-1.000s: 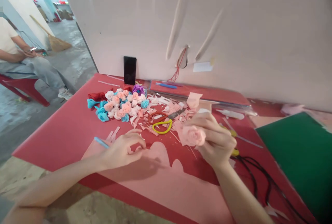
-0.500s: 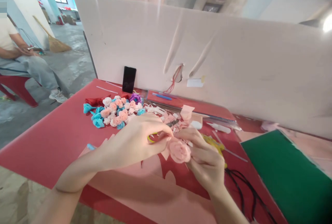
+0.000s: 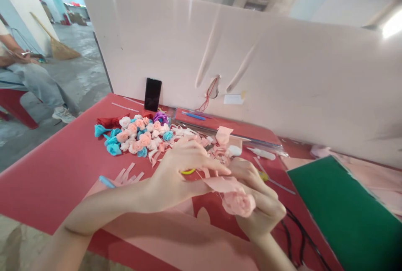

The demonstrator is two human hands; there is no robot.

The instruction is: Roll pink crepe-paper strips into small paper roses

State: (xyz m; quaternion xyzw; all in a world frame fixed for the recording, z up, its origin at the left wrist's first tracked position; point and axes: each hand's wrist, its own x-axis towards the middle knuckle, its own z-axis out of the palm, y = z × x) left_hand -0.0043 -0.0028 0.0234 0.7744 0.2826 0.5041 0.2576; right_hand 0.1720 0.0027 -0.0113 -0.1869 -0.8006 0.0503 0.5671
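My right hand (image 3: pixel 259 204) is closed around a pink paper rose (image 3: pixel 239 203), held just above the red table (image 3: pixel 56 170). A loose pink paper strip (image 3: pixel 221 184) runs from the rose up to my left hand (image 3: pixel 182 170), whose fingers pinch its end. Both hands hover over a sheet of pink paper (image 3: pixel 188 241) with shapes cut out of it. Behind my hands lies a pile of finished paper roses (image 3: pixel 136 135) in pink, white, blue and purple.
Pink scraps (image 3: pixel 216 143), yellow-handled scissors (image 3: pixel 188 171), a blue pen (image 3: pixel 106 181) and a white glue bottle (image 3: pixel 265 153) litter the table. A green sheet (image 3: pixel 342 208) lies right. A black phone (image 3: pixel 153 94) leans on the white board (image 3: pixel 251 61). Another person (image 3: pixel 28 74) sits far left.
My left hand came up from the table to the rose and now pulls a strip away from it. My right hand with the rose has dropped slightly lower and right.
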